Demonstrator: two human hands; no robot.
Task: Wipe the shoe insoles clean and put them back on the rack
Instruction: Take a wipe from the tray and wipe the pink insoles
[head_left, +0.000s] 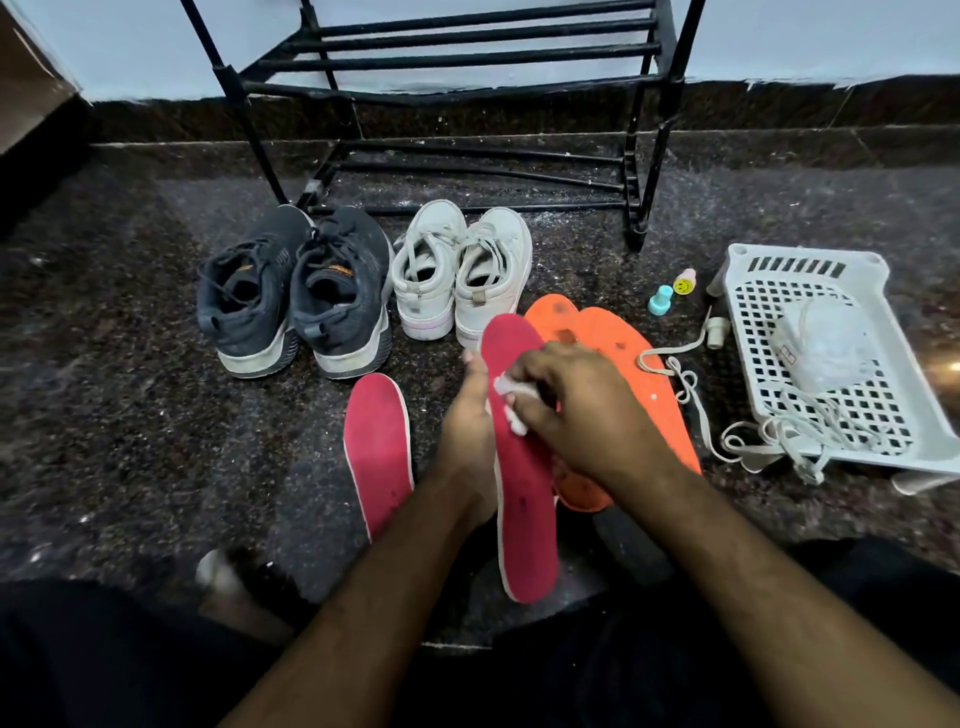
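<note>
Four insoles are off the rack (441, 57) at twelve o'clock: our left hand (467, 415) grips one red insole (524, 493), right hand (576, 410) pinching a white wipe (511, 397) mid-scrub, nothing returned yet.

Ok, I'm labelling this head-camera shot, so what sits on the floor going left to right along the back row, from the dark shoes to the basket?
Dark sneakers → white sneakers → teal cap-shaped item → small bottle with a smiley sticker → white plastic basket.
</note>
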